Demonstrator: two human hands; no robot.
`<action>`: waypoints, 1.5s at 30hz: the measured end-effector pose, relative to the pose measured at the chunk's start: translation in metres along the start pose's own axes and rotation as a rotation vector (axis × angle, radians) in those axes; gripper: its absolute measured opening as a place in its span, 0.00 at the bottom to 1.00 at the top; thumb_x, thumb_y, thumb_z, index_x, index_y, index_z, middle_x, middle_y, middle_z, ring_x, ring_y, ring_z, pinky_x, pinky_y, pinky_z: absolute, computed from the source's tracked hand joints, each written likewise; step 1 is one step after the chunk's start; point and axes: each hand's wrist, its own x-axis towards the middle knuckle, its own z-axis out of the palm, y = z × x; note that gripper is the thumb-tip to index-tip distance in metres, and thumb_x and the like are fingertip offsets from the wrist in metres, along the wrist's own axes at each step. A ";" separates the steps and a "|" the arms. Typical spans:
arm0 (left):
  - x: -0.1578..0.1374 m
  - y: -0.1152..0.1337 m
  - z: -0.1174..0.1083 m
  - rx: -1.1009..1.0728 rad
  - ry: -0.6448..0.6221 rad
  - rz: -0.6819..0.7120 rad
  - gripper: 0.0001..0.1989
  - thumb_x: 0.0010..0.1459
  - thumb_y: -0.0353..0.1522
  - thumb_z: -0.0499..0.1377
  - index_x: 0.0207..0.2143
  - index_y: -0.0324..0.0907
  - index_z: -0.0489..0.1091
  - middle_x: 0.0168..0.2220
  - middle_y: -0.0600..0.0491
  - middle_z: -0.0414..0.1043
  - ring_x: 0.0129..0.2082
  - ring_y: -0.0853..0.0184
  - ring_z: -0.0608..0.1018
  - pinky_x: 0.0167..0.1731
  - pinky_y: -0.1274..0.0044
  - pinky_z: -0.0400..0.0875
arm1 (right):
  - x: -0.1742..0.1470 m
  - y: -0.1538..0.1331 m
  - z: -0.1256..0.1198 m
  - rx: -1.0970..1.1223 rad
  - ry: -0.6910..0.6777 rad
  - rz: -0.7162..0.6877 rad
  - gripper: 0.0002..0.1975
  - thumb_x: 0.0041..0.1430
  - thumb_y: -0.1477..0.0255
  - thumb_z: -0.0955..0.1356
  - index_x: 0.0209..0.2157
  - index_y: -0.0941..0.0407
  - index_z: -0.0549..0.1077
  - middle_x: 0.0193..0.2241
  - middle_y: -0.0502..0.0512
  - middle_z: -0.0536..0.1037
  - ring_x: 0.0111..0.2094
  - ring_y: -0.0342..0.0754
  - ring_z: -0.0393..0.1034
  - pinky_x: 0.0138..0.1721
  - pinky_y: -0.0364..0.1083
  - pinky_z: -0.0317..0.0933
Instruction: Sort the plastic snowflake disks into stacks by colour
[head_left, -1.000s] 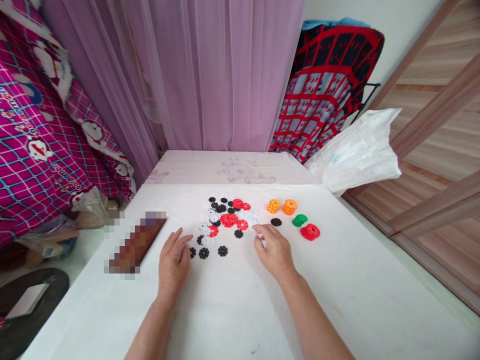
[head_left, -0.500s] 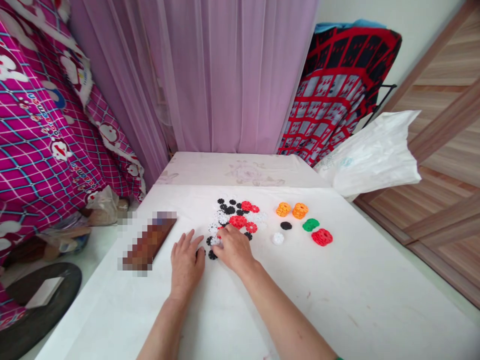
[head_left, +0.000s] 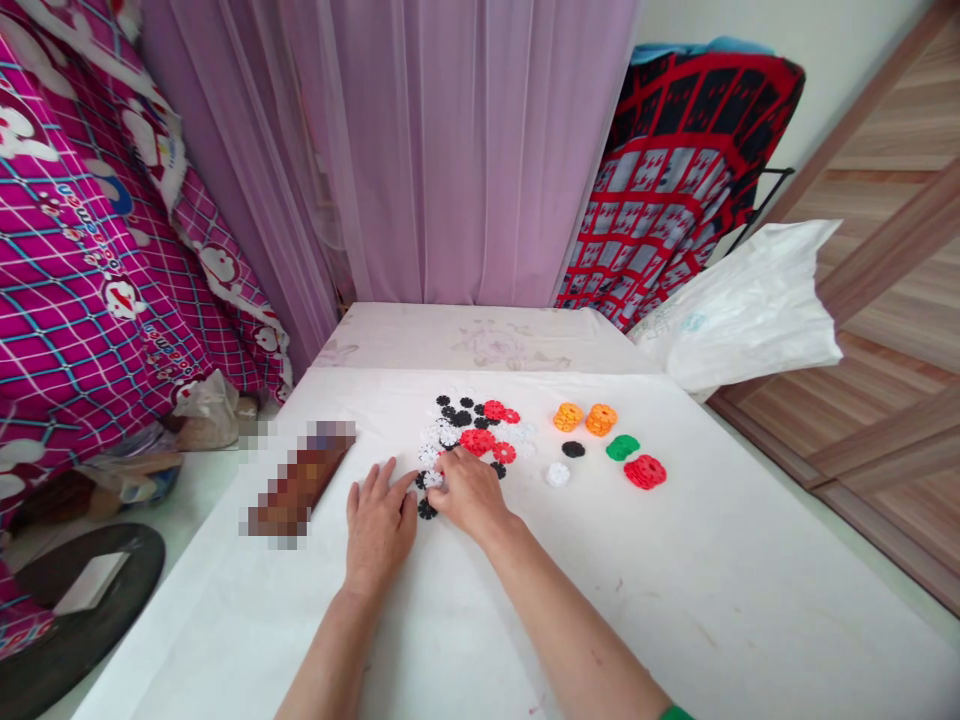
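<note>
White table, purple curtain behind

From where I stand, the right hand curls its fingers at a white disc; whether it pinches it, I can't tell. Just left of that disc, the left hand is loosely spread, thumb near a black disc. Red discs lie just beyond the right hand; orange stacks sit off to its right.

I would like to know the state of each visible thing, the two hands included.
Left hand: fingers spread, beside mixed discs
Right hand: fingers bent, at a white disc; grip unclear
Mixed discs: scattered, partly overlapping
Orange discs: in two piles
Green discs: piled, overlapping
Red discs at right: piled, overlapping
Curtain: hanging in folds
White bag: creased
Brown object: lying down, partly pixelated
</note>
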 end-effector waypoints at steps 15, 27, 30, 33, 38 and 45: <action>0.001 0.000 -0.003 -0.021 -0.059 0.009 0.18 0.63 0.39 0.49 0.50 0.50 0.72 0.62 0.47 0.65 0.63 0.52 0.63 0.61 0.51 0.51 | -0.065 0.178 -0.052 0.440 0.571 0.360 0.18 0.48 0.55 0.68 0.35 0.55 0.73 0.35 0.55 0.76 0.31 0.46 0.67 0.32 0.46 0.62; 0.003 -0.001 -0.005 -0.007 -0.073 -0.003 0.20 0.64 0.40 0.48 0.53 0.47 0.70 0.62 0.46 0.64 0.64 0.54 0.63 0.62 0.55 0.52 | -0.060 0.150 -0.055 0.188 0.356 0.299 0.10 0.47 0.65 0.69 0.33 0.53 0.73 0.34 0.50 0.76 0.30 0.44 0.68 0.30 0.43 0.58; 0.003 0.000 -0.006 0.006 -0.086 -0.010 0.20 0.64 0.39 0.47 0.53 0.47 0.70 0.62 0.47 0.64 0.64 0.55 0.63 0.62 0.56 0.51 | -0.057 0.151 -0.053 0.129 0.328 0.288 0.10 0.48 0.65 0.69 0.34 0.53 0.74 0.35 0.49 0.76 0.30 0.43 0.69 0.29 0.42 0.56; 0.002 0.000 -0.006 0.013 -0.090 -0.012 0.20 0.64 0.39 0.47 0.53 0.47 0.70 0.62 0.47 0.64 0.64 0.56 0.63 0.62 0.56 0.51 | -0.056 0.151 -0.052 0.096 0.304 0.298 0.09 0.49 0.66 0.69 0.34 0.53 0.74 0.36 0.49 0.76 0.31 0.43 0.69 0.29 0.42 0.55; 0.002 0.000 -0.006 0.023 -0.084 -0.012 0.19 0.64 0.40 0.48 0.53 0.48 0.70 0.63 0.48 0.63 0.64 0.57 0.63 0.63 0.57 0.51 | -0.059 0.151 -0.054 0.092 0.254 0.313 0.10 0.51 0.65 0.69 0.36 0.53 0.74 0.39 0.49 0.76 0.33 0.44 0.69 0.31 0.43 0.57; 0.003 0.000 -0.006 0.016 -0.085 -0.011 0.19 0.64 0.39 0.48 0.53 0.47 0.70 0.63 0.47 0.63 0.64 0.55 0.63 0.62 0.56 0.52 | -0.061 0.146 -0.053 0.035 0.246 0.132 0.25 0.53 0.72 0.68 0.55 0.49 0.69 0.52 0.52 0.72 0.51 0.49 0.67 0.45 0.45 0.63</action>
